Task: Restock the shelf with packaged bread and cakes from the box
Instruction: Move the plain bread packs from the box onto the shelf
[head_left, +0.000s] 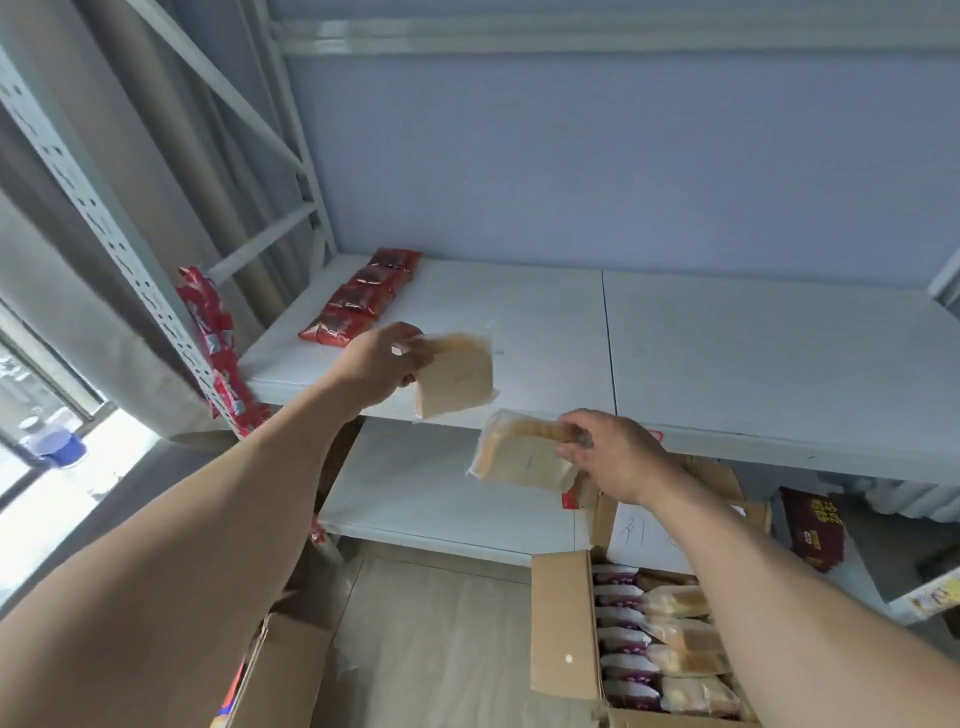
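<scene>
you are early in the restock: just beyond your left grip, toward the back left of the upper shelf, a single row of red packets lies on the board, and the rest of that board to the right of both grips looks bare. your left grip pinches one clear-wrapped bread slice pack by its near corner, fingers curled round the edge, holding it tilted just above the shelf's front edge, not yet set down as far as i can judge. your right grip is closed on a second bread pack, held lower, in front of the shelf lip and above the lower shelf, which shows nothing on its visible part. directly below your right forearm the open box looks well filled, with rows of bread packs and white-and-purple packets standing in it, so most of the stock is left to move. another carton sits below your left forearm; its contents are hidden. next, i would judge, both packs go beside the red row.
</scene>
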